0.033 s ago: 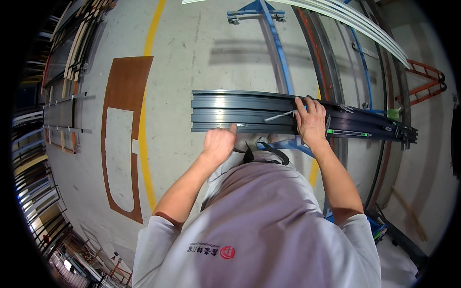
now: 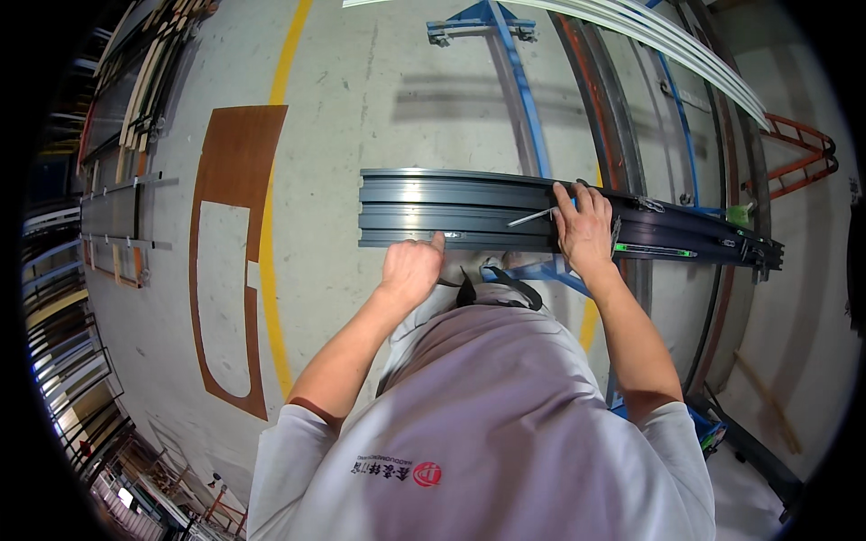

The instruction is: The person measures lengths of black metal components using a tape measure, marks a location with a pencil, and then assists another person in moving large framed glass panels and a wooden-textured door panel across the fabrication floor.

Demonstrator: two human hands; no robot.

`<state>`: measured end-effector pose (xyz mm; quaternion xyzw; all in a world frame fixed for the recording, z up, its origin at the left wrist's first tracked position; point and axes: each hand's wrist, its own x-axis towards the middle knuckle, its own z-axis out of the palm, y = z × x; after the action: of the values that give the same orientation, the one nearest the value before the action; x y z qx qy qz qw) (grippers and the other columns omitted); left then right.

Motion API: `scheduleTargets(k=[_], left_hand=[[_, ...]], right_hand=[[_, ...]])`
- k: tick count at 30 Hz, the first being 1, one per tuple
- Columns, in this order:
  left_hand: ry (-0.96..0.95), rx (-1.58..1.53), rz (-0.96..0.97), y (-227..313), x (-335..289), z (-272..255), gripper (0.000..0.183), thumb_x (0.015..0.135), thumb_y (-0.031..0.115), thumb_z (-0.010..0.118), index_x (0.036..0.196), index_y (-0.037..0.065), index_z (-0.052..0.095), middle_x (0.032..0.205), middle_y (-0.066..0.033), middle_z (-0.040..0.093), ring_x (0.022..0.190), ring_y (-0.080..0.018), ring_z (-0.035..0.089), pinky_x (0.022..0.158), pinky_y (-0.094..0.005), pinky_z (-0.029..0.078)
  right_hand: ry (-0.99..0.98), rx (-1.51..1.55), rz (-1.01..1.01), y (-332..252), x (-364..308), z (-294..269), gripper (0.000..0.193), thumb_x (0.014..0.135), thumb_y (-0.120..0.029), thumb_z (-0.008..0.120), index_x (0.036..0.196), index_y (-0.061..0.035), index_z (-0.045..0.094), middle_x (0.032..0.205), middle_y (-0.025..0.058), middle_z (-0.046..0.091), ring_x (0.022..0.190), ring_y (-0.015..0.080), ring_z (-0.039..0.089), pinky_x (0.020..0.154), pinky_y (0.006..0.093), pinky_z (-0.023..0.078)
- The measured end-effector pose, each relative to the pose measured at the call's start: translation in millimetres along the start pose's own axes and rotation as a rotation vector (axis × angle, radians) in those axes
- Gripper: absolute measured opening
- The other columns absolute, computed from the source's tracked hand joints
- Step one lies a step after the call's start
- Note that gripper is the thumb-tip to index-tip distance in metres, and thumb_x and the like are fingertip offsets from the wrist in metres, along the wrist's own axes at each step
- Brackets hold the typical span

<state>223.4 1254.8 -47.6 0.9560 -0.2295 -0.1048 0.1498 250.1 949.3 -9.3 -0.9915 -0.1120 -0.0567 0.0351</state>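
Note:
Several long dark grey metal profiles point(image 2: 415, 194) lie side by side in front of me, running off to the right. At their near edge sits my left hand point(image 2: 412, 270), its fingers curled and the index finger beside a small silver fitting point(image 2: 453, 234) in the nearest profile. Farther right, my right hand point(image 2: 585, 225) bends over the profiles with its fingers across the top. A thin silver rod point(image 2: 530, 217) sticks out leftward from under its fingers; the other end is hidden. Just right of that hand is a green-and-black strip point(image 2: 657, 250) on the near profile.
A blue stand point(image 2: 519, 81) reaches under the profiles. White bars point(image 2: 649, 32) lie at the far right, near an orange frame point(image 2: 798, 153). On the floor at left is a brown cut-out panel point(image 2: 239, 153) beside a yellow line point(image 2: 281, 81). Racks of bars point(image 2: 68, 334) line the left.
The free end of the thin silver rod has shifted slightly to the right, so a shorter length shows. Both hands and the profiles look the same.

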Motion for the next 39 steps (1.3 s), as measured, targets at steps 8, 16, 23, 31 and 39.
scheduleTargets(k=[8, 16, 23, 31, 39], left_hand=[[-0.066, -0.032, -0.036, 2, 3, -2, 0.020, 0.085, 0.016, 0.057, 0.098, 0.001, 0.060, 0.067, -0.0166, 0.064, 0.065, -0.0357, 0.064, 0.057, -0.0480, 0.049], [-0.111, -0.026, -0.046, 1, 2, 3, 0.021, 0.091, 0.013, 0.050, 0.103, -0.001, 0.061, 0.071, -0.0174, 0.066, 0.069, -0.0354, 0.066, 0.058, -0.0470, 0.050], [-0.059, 0.016, 0.028, 3, 4, -4, 0.022, 0.090, 0.012, 0.052, 0.101, -0.002, 0.063, 0.064, -0.0149, 0.065, 0.061, -0.0323, 0.067, 0.051, -0.0437, 0.049], [0.150, 0.047, 0.084, 2, -2, 6, 0.021, 0.087, 0.013, 0.055, 0.096, -0.002, 0.066, 0.060, -0.0114, 0.064, 0.055, -0.0287, 0.066, 0.046, -0.0412, 0.048], [0.089, 0.021, 0.076, 3, -2, -1, 0.024, 0.087, 0.013, 0.055, 0.101, -0.003, 0.065, 0.060, -0.0113, 0.065, 0.055, -0.0286, 0.066, 0.047, -0.0408, 0.049]], right_hand=[[0.009, 0.213, 0.104, 10, -4, 12, 0.033, 0.092, -0.019, 0.059, 0.124, -0.0107, 0.062, 0.124, 0.0185, 0.055, 0.117, 0.0389, 0.048, 0.102, 0.0498, 0.037], [0.012, 0.436, 0.097, -54, 10, -41, 0.024, 0.093, -0.018, 0.059, 0.113, -0.0080, 0.069, 0.089, 0.0148, 0.060, 0.089, 0.0321, 0.057, 0.082, 0.0410, 0.045], [-0.281, 1.117, 0.395, -98, 8, 5, 0.029, 0.099, -0.026, 0.056, 0.107, -0.0013, 0.070, 0.082, 0.0104, 0.061, 0.080, 0.0217, 0.058, 0.077, 0.0328, 0.046], [-0.363, 1.091, 0.382, -110, 16, -3, 0.024, 0.098, -0.019, 0.058, 0.107, 0.0001, 0.069, 0.077, 0.0045, 0.064, 0.070, 0.0147, 0.058, 0.069, 0.0284, 0.048], [-0.291, 1.144, 0.313, -115, 7, 15, 0.011, 0.095, -0.008, 0.058, 0.098, 0.0022, 0.064, 0.075, 0.0096, 0.067, 0.065, 0.0120, 0.061, 0.062, 0.0270, 0.050]])
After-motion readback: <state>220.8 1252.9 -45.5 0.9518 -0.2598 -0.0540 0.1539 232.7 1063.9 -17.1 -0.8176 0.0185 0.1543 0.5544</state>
